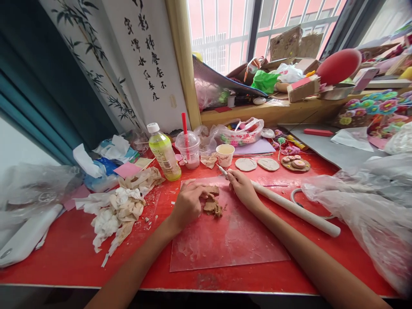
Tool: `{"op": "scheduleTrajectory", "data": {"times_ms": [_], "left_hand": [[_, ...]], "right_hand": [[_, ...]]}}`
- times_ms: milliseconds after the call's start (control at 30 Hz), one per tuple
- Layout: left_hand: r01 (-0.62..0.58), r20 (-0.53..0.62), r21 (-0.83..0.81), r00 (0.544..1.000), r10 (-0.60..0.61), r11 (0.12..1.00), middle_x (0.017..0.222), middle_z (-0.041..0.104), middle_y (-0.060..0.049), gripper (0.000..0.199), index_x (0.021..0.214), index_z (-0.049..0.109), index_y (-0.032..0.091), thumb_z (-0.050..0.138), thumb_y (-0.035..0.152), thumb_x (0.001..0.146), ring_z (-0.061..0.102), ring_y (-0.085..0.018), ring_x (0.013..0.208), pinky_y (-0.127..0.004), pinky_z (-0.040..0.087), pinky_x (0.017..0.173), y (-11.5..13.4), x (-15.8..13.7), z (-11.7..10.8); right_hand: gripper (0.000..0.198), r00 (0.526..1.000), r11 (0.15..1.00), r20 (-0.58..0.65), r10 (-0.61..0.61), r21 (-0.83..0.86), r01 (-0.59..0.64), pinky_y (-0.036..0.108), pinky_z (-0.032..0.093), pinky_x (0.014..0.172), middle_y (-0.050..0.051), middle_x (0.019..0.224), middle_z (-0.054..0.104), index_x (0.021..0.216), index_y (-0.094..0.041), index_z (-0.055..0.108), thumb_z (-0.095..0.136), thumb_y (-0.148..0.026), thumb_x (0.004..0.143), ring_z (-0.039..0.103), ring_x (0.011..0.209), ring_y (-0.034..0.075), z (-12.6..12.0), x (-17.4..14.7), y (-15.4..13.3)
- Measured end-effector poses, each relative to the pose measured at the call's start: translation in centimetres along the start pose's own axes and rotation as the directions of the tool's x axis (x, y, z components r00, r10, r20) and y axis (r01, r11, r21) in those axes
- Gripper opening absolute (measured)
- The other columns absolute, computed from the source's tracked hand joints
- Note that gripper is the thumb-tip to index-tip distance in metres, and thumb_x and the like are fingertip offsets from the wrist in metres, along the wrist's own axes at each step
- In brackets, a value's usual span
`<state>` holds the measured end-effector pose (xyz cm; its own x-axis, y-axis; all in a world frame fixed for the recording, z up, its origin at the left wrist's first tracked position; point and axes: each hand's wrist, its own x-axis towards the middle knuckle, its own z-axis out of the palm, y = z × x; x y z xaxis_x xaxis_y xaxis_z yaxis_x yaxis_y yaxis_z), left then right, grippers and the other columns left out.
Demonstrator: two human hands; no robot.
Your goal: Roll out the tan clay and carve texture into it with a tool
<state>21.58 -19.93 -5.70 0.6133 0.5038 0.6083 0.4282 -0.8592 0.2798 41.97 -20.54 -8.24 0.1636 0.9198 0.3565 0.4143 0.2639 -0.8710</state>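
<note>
My left hand (188, 205) is closed, its fingertips pinching the edge of a strip of brown clay (211, 190). Crumbly scraps of the same clay (213, 207) lie just below it on a clear plastic sheet (230, 253). A thin white pen-like tool (222, 170) is gripped in my right hand (240, 185), its narrow end aimed up and left toward a paper cup (225, 155). Two flat pale clay discs (246, 164) rest beyond that hand, beside a brown disc with pink pieces on it (295, 163).
A long pale roller (296, 208) lies slanting beside my right forearm. Crumpled tissues (120, 206) are heaped at left. Behind stand a green drink bottle (165, 152) and a plastic cup with a red straw (188, 150). Clear plastic bags (363, 206) spread across the right side.
</note>
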Motion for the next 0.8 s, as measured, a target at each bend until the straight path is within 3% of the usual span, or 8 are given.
{"op": "scheduleTrajectory", "data": {"times_ms": [300,467,600,700,800], "left_hand": [[0.102,0.214,0.173,0.967,-0.138,0.98,0.111,0.056,-0.008,0.051,0.12,0.047,0.015,0.033,-0.002,0.074,0.047,-0.019,0.103,-0.036,0.034,0.091,1.3,-2.5,-0.6],[0.133,0.298,0.235,0.933,-0.202,0.963,0.105,0.054,-0.01,0.066,0.135,0.03,0.015,0.036,0.001,0.072,0.045,-0.022,0.098,-0.038,0.036,0.088,1.9,-2.4,-0.6],[0.197,0.351,0.163,0.904,-0.243,0.967,0.103,0.053,-0.01,0.07,0.139,0.02,0.016,0.037,0.004,0.072,0.044,-0.021,0.096,-0.039,0.038,0.089,2.0,-2.4,-0.4],[0.242,0.38,0.074,0.89,-0.252,0.968,0.103,0.052,-0.011,0.065,0.136,0.028,0.014,0.035,0.003,0.073,0.045,-0.021,0.095,-0.037,0.04,0.087,1.9,-2.4,0.0],[0.282,0.377,-0.058,0.895,-0.241,0.958,0.116,0.05,-0.01,0.065,0.131,0.036,0.015,0.033,-0.001,0.068,0.043,-0.02,0.106,-0.037,0.037,0.096,1.5,-2.1,0.1]], "right_hand": [[0.028,0.999,1.0,0.036,-0.017,-0.023,0.018,0.025,0.034,0.054,-0.002,0.053,0.046,0.071,-0.02,0.047,0.034,-0.037,0.089,0.046,0.054,0.014,-0.1,0.0,-0.1],[0.028,0.999,0.999,0.039,-0.021,-0.024,0.022,0.025,0.035,0.054,-0.001,0.057,0.049,0.07,-0.02,0.049,0.036,-0.037,0.088,0.047,0.054,0.014,0.0,0.0,0.1],[0.027,0.999,1.0,0.029,-0.018,-0.016,0.018,0.026,0.035,0.054,-0.001,0.061,0.051,0.074,-0.02,0.051,0.036,-0.037,0.088,0.047,0.054,0.013,0.1,0.0,0.1],[0.027,0.999,1.0,0.027,-0.017,-0.013,0.018,0.026,0.036,0.054,-0.001,0.062,0.052,0.074,-0.02,0.051,0.036,-0.037,0.088,0.047,0.054,0.013,0.1,0.0,0.1],[0.026,0.999,1.0,0.033,-0.012,-0.007,0.012,0.026,0.036,0.055,-0.002,0.057,0.05,0.073,-0.02,0.052,0.038,-0.037,0.087,0.048,0.053,0.014,0.1,-0.1,-0.1]]}}
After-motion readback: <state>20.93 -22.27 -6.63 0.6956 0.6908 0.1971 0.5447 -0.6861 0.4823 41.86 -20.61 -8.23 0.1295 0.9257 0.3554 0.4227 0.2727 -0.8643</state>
